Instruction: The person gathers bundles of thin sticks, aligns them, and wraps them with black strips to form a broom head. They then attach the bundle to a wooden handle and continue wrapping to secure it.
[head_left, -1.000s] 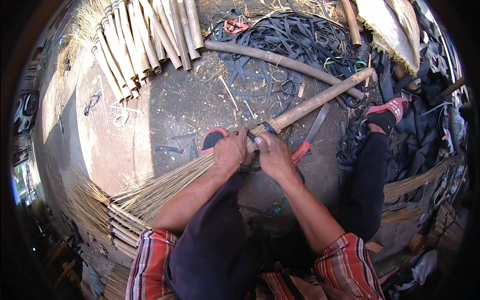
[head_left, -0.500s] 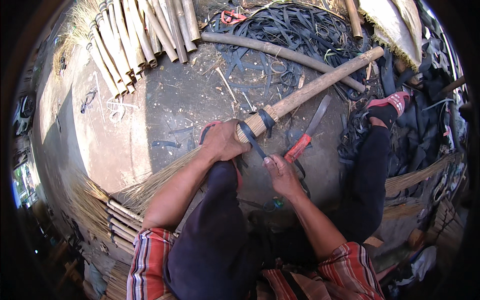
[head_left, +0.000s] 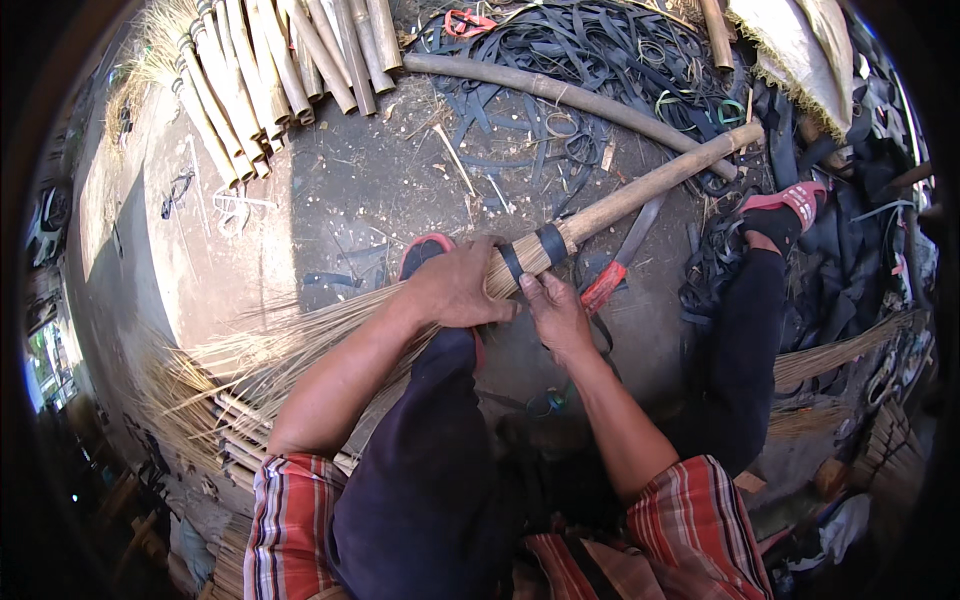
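A broom with a bamboo handle (head_left: 660, 183) lies slantwise across my view, its straw bristles (head_left: 285, 340) fanning out to the lower left over my bent leg. My left hand (head_left: 455, 285) is closed around the bristle bundle, thumb toward the right. Just beyond it, a black rubber strip (head_left: 511, 262) circles the straw. My right hand (head_left: 560, 318) pinches that strip at the bundle's near side; its loose end is hidden. A second black band (head_left: 551, 243) sits where the straw meets the handle.
A red-handled knife (head_left: 604, 287) lies on the ground, its blade partly under the broom handle. Another pole (head_left: 560, 92) rests by a heap of black rubber strips (head_left: 600, 50). Finished brooms (head_left: 240, 90) are lined up at the far left, with more brooms (head_left: 235, 430) near left.
The strip, stretched out toward my right hand before, now lies snug around the straw. My right hand has moved up against the bundle. The broom has turned slightly, its handle end lower.
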